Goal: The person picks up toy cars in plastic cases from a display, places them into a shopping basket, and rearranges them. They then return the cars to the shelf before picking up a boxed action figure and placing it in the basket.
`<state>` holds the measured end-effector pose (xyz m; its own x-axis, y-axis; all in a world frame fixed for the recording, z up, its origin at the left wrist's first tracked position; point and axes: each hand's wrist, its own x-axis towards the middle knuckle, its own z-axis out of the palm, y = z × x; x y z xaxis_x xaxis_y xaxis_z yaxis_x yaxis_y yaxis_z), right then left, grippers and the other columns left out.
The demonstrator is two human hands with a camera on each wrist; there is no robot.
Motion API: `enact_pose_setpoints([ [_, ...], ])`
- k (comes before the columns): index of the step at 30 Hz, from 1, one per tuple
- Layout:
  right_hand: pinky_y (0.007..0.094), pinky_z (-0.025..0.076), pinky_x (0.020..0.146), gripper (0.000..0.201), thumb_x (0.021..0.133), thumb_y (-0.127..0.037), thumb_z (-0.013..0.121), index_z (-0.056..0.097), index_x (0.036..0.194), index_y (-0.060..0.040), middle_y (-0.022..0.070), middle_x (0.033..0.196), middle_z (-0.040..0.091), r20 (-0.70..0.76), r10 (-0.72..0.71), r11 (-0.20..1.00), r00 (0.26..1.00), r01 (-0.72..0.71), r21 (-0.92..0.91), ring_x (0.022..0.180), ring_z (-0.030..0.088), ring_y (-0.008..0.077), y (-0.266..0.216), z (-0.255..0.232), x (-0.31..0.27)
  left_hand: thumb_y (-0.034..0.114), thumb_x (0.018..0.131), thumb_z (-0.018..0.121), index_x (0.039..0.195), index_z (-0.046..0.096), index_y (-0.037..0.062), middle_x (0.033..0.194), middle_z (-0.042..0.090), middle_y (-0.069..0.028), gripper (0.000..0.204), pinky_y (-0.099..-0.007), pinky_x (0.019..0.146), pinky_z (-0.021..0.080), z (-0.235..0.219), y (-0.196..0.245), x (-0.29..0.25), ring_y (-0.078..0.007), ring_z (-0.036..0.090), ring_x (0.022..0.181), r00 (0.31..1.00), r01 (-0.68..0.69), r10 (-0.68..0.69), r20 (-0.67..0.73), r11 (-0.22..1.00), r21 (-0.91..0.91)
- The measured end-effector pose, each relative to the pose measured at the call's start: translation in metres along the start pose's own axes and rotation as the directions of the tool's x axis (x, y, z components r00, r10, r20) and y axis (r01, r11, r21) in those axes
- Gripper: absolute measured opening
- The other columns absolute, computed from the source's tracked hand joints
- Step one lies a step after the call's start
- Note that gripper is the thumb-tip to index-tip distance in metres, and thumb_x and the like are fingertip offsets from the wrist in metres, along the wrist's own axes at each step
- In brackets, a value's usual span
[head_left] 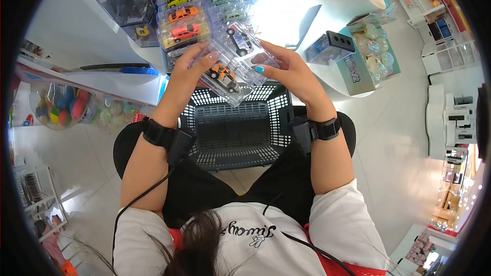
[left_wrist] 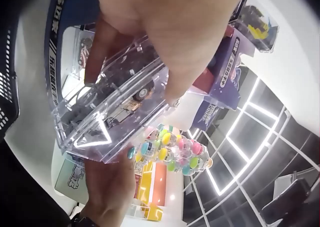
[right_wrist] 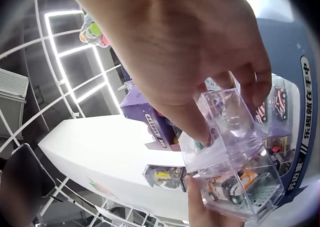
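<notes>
Over a dark basket (head_left: 235, 162), both hands hold clear plastic boxes with toy cars. My left hand (head_left: 187, 74) grips the lower-left box, thumb on top, with an orange and black toy car (head_left: 223, 75) inside. The right hand (head_left: 296, 74), teal polish on its thumbnail, pinches the upper-right box, which shows a white and dark toy car (head_left: 238, 40). The two boxes lie side by side and overlap in the head view. In the right wrist view the orange car's box (right_wrist: 245, 187) sits below the right hand's box (right_wrist: 225, 112).
Boxed toy cars (head_left: 183, 15) in rows stand in a display just beyond the hands. On the white counter to the right are a dark box (head_left: 330, 46) and a carton of clear balls (head_left: 358, 71). Bagged colourful balls (head_left: 64, 103) hang at the left.
</notes>
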<state>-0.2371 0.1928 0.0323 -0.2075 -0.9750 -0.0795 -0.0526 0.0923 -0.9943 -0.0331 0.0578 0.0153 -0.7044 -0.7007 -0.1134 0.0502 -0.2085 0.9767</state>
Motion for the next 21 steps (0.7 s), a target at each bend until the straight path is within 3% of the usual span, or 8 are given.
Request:
enact_pose_setpoints([
  [2,0.0273,0.048,0.087,0.063,0.084,0.0,0.064,0.041,0.142,-0.0032,0.011,0.11,0.063,-0.014,0.012,1.0,1.0,-0.012,-0.023,0.096,0.058,0.0122,-0.005,0.003,-0.004,0.034,0.089,0.065,0.123,0.054,0.0014,0.11,0.059,-0.0061,0.048,-0.0247,0.073,0.053,0.001,-0.003,-0.002,-0.0117,0.062,0.091,1.0,-0.016,0.017,-0.014,0.998,0.056],
  [5,0.0264,0.05,0.082,0.064,0.083,0.002,0.064,0.04,0.143,-0.0046,0.0105,0.11,0.063,-0.005,0.021,0.973,1.0,-0.022,-0.228,0.092,0.058,0.0112,-0.004,0.006,-0.007,0.033,0.089,0.065,0.121,0.055,0.0009,0.109,0.059,-0.006,0.046,-0.0234,0.075,0.05,0.0,-0.015,-0.001,-0.011,0.059,0.093,1.0,-0.025,0.026,-0.015,0.995,0.094],
  [9,0.0255,0.05,0.079,0.066,0.082,0.004,0.064,0.042,0.143,-0.0062,0.0093,0.108,0.063,0.03,0.02,0.982,0.999,-0.014,-0.187,0.088,0.058,0.0108,0.009,0.002,-0.006,0.032,0.089,0.066,0.119,0.055,0.0006,0.109,0.058,-0.0069,0.045,-0.0257,0.082,0.047,0.005,-0.016,-0.008,-0.0132,0.057,0.098,0.999,-0.023,0.027,-0.037,0.994,0.108],
  [12,0.0255,0.049,0.079,0.067,0.08,0.004,0.065,0.043,0.142,-0.006,0.0085,0.105,0.063,0.039,-0.033,0.975,0.999,0.04,-0.22,0.089,0.058,0.0114,0.014,0.005,-0.009,0.031,0.087,0.068,0.117,0.055,0.0006,0.111,0.058,-0.0079,0.044,-0.0297,0.087,0.045,0.003,-0.025,-0.014,-0.0149,0.055,0.101,0.99,-0.124,0.136,-0.036,0.964,0.235],
  [15,0.0264,0.049,0.081,0.064,0.079,0.005,0.066,0.046,0.139,-0.0044,0.0075,0.105,0.063,0.007,-0.046,0.964,0.999,0.046,-0.261,0.091,0.059,0.0122,0.013,0.009,-0.016,0.025,0.086,0.069,0.119,0.052,0.0004,0.111,0.058,-0.0067,0.044,-0.0296,0.094,0.04,0.001,-0.02,-0.019,-0.0161,0.053,0.107,0.987,-0.158,0.135,0.092,0.933,0.322],
  [18,0.0275,0.048,0.084,0.057,0.077,0.005,0.066,0.052,0.132,-0.0028,0.0068,0.106,0.062,-0.048,-0.077,0.938,0.996,0.056,-0.342,0.094,0.059,0.013,0.008,0.012,-0.02,0.021,0.082,0.072,0.119,0.052,0.0018,0.109,0.057,-0.0069,0.046,-0.0297,0.094,0.04,0.002,-0.002,-0.022,-0.0166,0.053,0.107,0.957,-0.284,0.204,0.206,0.804,0.523],
  [21,0.0295,0.047,0.088,0.051,0.074,0.005,0.068,0.057,0.124,-0.0028,0.0073,0.107,0.063,-0.087,-0.196,0.893,0.977,0.141,-0.428,0.097,0.059,0.0164,-0.01,0.01,-0.022,0.018,0.08,0.073,0.12,0.052,0.0033,0.11,0.056,-0.0074,0.048,-0.0316,0.095,0.042,0.006,-0.001,-0.022,-0.0173,0.053,0.109,0.942,-0.335,0.288,0.174,0.756,0.562],
])
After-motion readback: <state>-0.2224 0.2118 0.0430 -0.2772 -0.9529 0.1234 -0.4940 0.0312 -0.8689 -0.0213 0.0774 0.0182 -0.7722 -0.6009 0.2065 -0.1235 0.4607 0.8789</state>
